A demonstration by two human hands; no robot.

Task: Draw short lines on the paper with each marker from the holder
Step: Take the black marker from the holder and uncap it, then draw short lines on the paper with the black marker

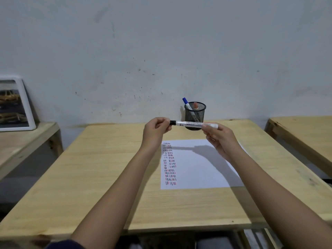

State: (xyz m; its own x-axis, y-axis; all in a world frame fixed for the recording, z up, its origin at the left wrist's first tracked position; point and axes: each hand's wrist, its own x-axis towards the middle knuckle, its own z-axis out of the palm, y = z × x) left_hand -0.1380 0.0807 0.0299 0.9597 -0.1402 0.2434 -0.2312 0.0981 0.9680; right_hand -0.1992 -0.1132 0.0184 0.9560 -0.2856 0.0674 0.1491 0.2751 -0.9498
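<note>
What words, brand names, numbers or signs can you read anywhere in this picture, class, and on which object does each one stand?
"boardma…": large print on the white barrel of the marker held level between the left hand and right hand; the right hand's fingers cover the rest.
Smaller print beside it on the barrel: too blurred to read.
Blue-capped marker in the mesh holder: label print too small to read.
Paper: only short drawn lines, no words.

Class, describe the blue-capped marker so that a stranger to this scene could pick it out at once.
Find the wooden table, then the black mesh holder at its far edge by the wall. The blue-capped marker leans out over the holder's left rim; its neighbour inside has a reddish cap, and the black-capped marker is held in both hands.
</note>
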